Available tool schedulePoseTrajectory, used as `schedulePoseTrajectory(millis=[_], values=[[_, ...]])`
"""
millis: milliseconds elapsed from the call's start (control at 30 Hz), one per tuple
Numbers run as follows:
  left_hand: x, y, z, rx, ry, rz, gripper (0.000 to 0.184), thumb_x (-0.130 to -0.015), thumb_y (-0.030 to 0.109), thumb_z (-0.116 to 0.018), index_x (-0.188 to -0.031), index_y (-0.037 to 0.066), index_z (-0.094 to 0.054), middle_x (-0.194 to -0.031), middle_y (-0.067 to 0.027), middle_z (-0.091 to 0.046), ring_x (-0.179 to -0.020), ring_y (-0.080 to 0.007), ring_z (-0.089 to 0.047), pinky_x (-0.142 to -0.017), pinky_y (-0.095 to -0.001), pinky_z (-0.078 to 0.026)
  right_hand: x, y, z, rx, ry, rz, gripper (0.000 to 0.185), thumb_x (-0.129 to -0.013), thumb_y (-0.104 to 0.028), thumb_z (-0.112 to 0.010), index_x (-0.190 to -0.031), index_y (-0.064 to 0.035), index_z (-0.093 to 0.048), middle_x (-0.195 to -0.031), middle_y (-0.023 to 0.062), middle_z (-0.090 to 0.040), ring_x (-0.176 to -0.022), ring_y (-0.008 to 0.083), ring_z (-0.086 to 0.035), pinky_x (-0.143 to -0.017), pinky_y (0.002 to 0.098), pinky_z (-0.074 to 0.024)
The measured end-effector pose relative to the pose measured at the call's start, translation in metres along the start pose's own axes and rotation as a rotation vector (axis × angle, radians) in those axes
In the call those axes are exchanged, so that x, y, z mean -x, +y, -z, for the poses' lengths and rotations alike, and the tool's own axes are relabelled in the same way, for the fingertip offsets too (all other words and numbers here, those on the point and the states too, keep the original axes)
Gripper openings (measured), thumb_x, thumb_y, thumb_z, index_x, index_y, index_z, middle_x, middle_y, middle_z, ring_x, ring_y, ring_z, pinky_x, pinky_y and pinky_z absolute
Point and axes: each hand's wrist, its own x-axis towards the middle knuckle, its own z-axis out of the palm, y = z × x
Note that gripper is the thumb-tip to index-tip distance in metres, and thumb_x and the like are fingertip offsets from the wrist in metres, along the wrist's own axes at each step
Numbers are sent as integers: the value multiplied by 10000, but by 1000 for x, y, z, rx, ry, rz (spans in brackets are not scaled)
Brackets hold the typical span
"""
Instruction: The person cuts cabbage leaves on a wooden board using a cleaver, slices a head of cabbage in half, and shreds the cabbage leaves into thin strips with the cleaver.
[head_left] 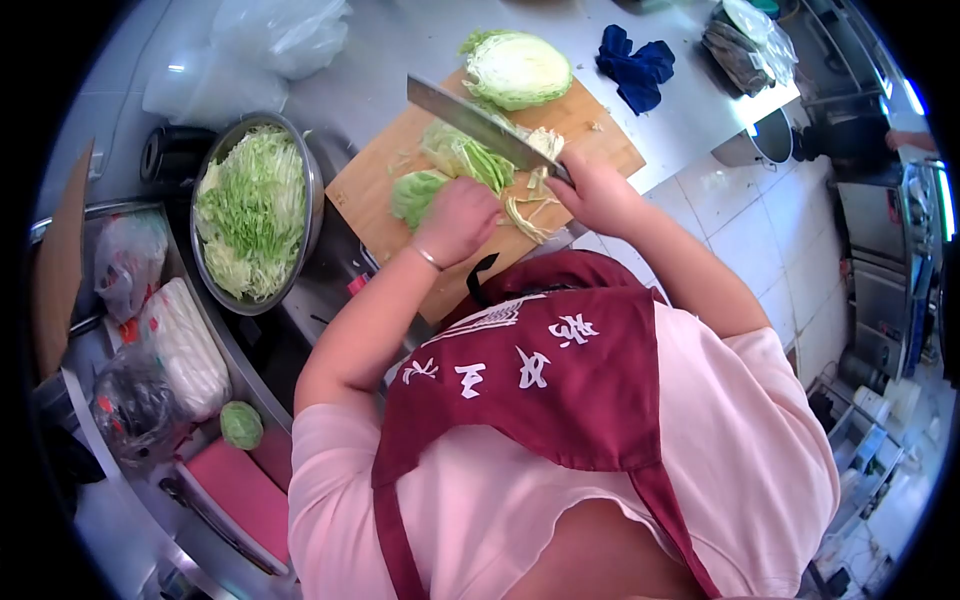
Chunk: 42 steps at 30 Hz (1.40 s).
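Note:
My right hand (597,195) is closed round the handle of a kitchen knife (470,118), its broad blade slanting up and left above the cutting board (362,190). Curled fingers of my left hand (458,222) press on a piece of green cabbage (415,194), just below the blade. Cut cabbage (462,158) lies beside that piece, partly hidden by the knife. Pale shreds (528,218) are scattered near my right hand. At the board's far end rests a cabbage half (517,70), its cut face upward.
A metal bowl (316,190) full of shredded cabbage stands left of the board. Beyond the board lies a dark blue cloth (637,68). Plastic bags (275,40) sit at the back left. A small round cabbage (241,425) and a pink board (240,490) are at lower left.

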Motion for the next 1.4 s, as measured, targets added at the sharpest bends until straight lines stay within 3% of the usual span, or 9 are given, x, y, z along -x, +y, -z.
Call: schedulePoseTrajectory(millis=[67,167,533,700,800,1000,1067,1267,1400], values=[[15,-5,7,-106,166,131,155,-706,141,-676,-835,88,-608,-894,-71,-565,-894,-278,-541,-790,-402,-435,12,2,-3,105,-154,-95,303,-923,-301,-544,-965,-11,-470,-766,230,-621,-714,418,-612,-639,493,-480],[31,-5,8,-168,230,171,172,-692,151,-693,-832,95,-611,-894,-70,-562,-892,-277,-536,-790,-403,-436,24,4,-26,93,-254,-118,304,-924,-301,-532,-968,-7,-468,-763,230,-622,-712,416,-617,-643,501,-485],[40,-7,-14,-196,342,228,211,-689,145,-701,-875,133,-603,-930,-55,-543,-964,-275,-524,-837,-409,-434,-4,21,-93,200,-243,-55,311,-937,-285,-491,-951,25,-469,-778,221,-648,-757,408,-643,-687,493,-507],[42,-3,-16,-188,372,250,217,-685,137,-696,-879,127,-599,-933,-58,-538,-976,-278,-521,-843,-412,-431,-15,19,-87,174,-292,-206,338,-934,-321,-498,-995,11,-492,-834,238,-648,-813,407,-639,-723,502,-497],[41,3,-16,-206,340,264,210,-690,131,-688,-881,123,-601,-937,-61,-541,-979,-272,-522,-844,-408,-432,-18,23,-72,111,-242,-120,337,-928,-333,-515,-1004,-5,-504,-854,244,-643,-813,415,-630,-716,499,-492],[-2,24,-28,-69,97,-81,160,-708,129,-659,-854,109,-598,-923,-56,-553,-962,-242,-529,-848,-382,-433,-7,8,-19,-25,-97,-5,307,-917,-302,-555,-991,-10,-496,-811,254,-624,-762,433,-606,-679,490,-474],[-20,18,-38,-272,-43,-183,87,-733,135,-616,-812,105,-593,-891,-49,-557,-931,-229,-533,-827,-352,-425,-5,7,-5,-34,-65,18,304,-917,-304,-557,-970,-13,-485,-784,249,-617,-743,429,-598,-656,486,-463],[-35,3,-45,-396,-338,14,67,-749,143,-556,-797,118,-596,-874,-50,-551,-908,-214,-523,-777,-319,-406,-11,12,11,-47,3,20,283,-915,-296,-570,-1011,-37,-507,-795,205,-614,-762,369,-610,-668,436,-465],[-45,10,-33,-335,-264,-1,89,-763,151,-549,-824,114,-603,-893,-43,-557,-909,-208,-517,-769,-329,-404,-12,19,19,-179,56,-12,289,-920,-302,-564,-1033,-39,-523,-789,190,-606,-755,337,-607,-678,415,-462]])
